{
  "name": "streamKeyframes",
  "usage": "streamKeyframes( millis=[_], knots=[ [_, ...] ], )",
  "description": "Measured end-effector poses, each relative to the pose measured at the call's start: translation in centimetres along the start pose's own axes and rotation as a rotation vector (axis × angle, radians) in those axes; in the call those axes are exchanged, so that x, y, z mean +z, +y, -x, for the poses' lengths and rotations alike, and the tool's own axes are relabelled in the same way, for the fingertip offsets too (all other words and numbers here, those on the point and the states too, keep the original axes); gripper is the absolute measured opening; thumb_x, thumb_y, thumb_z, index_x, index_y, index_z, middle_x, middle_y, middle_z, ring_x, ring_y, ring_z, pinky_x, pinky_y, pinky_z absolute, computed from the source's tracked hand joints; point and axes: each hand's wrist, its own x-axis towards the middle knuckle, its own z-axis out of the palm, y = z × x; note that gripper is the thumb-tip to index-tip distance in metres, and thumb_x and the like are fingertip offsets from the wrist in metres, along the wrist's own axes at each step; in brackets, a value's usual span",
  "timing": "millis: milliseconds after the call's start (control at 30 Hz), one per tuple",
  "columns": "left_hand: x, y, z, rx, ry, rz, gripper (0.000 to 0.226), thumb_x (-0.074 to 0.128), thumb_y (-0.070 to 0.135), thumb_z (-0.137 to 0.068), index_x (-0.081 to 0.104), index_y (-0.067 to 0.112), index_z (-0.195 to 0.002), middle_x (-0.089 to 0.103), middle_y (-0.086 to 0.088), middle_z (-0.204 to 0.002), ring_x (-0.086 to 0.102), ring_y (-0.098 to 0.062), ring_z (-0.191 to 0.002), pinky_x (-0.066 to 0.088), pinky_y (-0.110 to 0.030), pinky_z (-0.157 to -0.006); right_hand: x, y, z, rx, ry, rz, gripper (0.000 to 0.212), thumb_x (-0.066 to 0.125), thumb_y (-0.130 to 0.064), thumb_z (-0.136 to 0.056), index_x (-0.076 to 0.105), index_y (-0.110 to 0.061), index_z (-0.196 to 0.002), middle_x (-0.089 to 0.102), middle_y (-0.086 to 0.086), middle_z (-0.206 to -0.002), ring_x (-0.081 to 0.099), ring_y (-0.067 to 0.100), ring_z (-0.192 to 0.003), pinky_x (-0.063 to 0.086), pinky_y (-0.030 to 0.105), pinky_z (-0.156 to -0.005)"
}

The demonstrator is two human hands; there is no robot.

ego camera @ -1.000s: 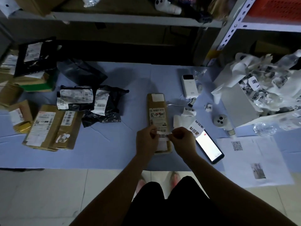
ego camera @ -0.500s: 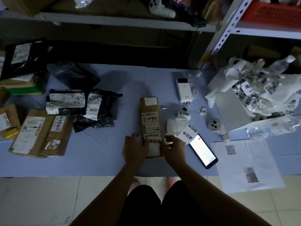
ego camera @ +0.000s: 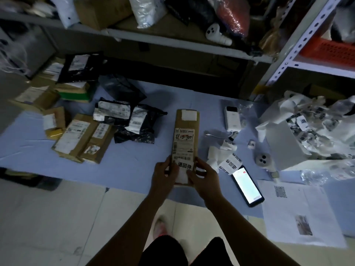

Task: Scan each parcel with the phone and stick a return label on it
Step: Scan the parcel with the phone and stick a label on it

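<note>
A long brown cardboard parcel lies on the blue sheet in front of me, its shipping label facing up. A white return label with black characters sits on its near end. My left hand grips the parcel's near left edge, with the thumb on the label. My right hand grips the near right edge, fingers on the label. The lit phone lies screen up, just right of my right hand. A strip of spare return labels lies beside it.
Brown boxes and black mailer bags lie to the left. A white power bank, a white box of crumpled label backing, a small round device and printed sheets are on the right. Metal shelving stands behind.
The label went from held above the parcel to lying on its near end. Both hands came down and now clasp that end from each side.
</note>
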Motion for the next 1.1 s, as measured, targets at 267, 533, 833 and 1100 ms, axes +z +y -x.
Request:
streamKeyframes(
  millis=[267,533,833,1100],
  knots=[
    [-10.6,2.5,8.4,0.06,0.369,-0.113,0.029,0.052,0.044,-0.101,0.06,0.032,-0.126,0.056,-0.001,-0.116,0.064,-0.014,-0.103,0.057,-0.028,-0.081,7.0,-3.9,6.4,-0.173,-0.3,-0.039,0.046,0.076,-0.019,-0.088,0.064,-0.033,-0.131,0.071,-0.007,-0.119,0.07,0.014,-0.105,0.061,0.039,-0.086],
    [-22.8,-1.3,17.0,0.015,0.639,-0.036,0.039,0.06,0.037,-0.099,0.055,0.034,-0.138,0.053,0.004,-0.114,0.062,-0.011,-0.102,0.057,-0.035,-0.087,19.5,-4.6,13.8,-0.232,-0.541,0.029,0.048,0.078,-0.022,-0.086,0.065,-0.035,-0.13,0.07,-0.011,-0.118,0.07,0.003,-0.1,0.06,0.029,-0.084],
    [-41.5,-10.2,20.9,-0.088,0.693,0.087,0.051,0.059,0.043,-0.098,0.049,0.029,-0.146,0.05,0.004,-0.116,0.059,-0.008,-0.102,0.057,-0.041,-0.091,39.6,-4.2,21.0,-0.19,-0.681,0.199,0.043,0.082,-0.028,-0.081,0.069,-0.042,-0.12,0.074,-0.018,-0.107,0.072,0.0,-0.087,0.057,0.022,-0.073],
    [-59.6,-18.4,21.5,-0.275,0.648,0.106,0.052,0.054,0.048,-0.099,0.051,0.022,-0.144,0.05,0.0,-0.117,0.06,-0.02,-0.11,0.057,-0.043,-0.093,58.1,-4.0,27.1,-0.051,-0.743,0.29,0.039,0.077,-0.027,-0.086,0.069,-0.034,-0.124,0.072,-0.014,-0.113,0.072,0.001,-0.09,0.059,0.02,-0.07]
  ],
)
